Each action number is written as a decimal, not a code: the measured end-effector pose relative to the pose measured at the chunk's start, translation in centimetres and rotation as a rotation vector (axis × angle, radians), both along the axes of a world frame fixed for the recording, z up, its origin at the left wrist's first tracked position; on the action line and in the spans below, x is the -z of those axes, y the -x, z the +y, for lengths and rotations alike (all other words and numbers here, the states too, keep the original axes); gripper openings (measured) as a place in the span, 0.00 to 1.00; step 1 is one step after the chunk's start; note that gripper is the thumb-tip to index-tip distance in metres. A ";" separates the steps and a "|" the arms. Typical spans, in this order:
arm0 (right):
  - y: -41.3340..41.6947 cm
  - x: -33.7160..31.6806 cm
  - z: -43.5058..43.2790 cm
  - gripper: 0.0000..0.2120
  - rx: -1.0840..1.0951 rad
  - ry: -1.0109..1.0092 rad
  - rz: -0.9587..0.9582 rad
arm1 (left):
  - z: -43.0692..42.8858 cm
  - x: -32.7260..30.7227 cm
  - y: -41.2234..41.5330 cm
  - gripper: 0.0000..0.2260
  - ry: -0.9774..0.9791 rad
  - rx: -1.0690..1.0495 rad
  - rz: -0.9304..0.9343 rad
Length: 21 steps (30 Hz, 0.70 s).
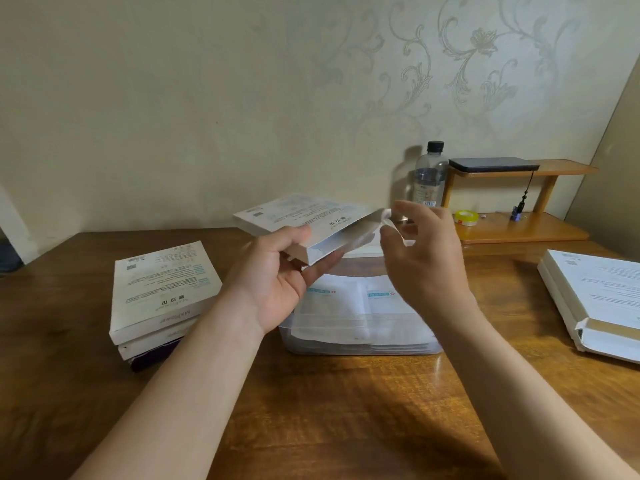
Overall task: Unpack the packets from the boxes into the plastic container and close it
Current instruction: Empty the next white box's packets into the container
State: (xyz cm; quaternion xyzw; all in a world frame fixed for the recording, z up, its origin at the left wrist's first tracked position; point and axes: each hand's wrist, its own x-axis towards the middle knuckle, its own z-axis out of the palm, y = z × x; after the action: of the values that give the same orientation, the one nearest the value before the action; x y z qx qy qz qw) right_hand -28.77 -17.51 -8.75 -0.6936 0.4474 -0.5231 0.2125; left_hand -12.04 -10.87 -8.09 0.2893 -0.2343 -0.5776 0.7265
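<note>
Packets (346,299) already lay in the plastic container (360,344) at the middle of the desk (311,410), with no lid on it. Above it the left hand (277,275) gripped a box (298,216) by one corner while the right hand (422,258) pinched its end flap (381,216). A stack of boxes (159,289) waited near the left edge and opened boxes (595,299) lay at the right edge, so I judged it about midway.
</note>
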 end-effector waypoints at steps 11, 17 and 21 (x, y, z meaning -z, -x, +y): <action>-2.5 0.7 3.1 0.05 -0.343 0.082 -0.039 | -0.2 0.4 0.7 0.18 0.067 -0.120 -0.181; -3.3 1.1 4.0 0.03 -0.320 0.080 0.005 | -0.4 0.8 0.8 0.18 0.062 -0.150 -0.191; -3.8 1.5 4.3 0.04 -0.167 0.207 -0.019 | -0.4 0.8 1.2 0.16 0.074 -0.142 -0.177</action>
State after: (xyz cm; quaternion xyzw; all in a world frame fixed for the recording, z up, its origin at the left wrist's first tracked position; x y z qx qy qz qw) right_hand -24.95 -13.23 -10.29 -0.7417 0.3296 -0.5536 0.1867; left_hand -13.21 -11.23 -8.84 0.3281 -0.2977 -0.4876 0.7524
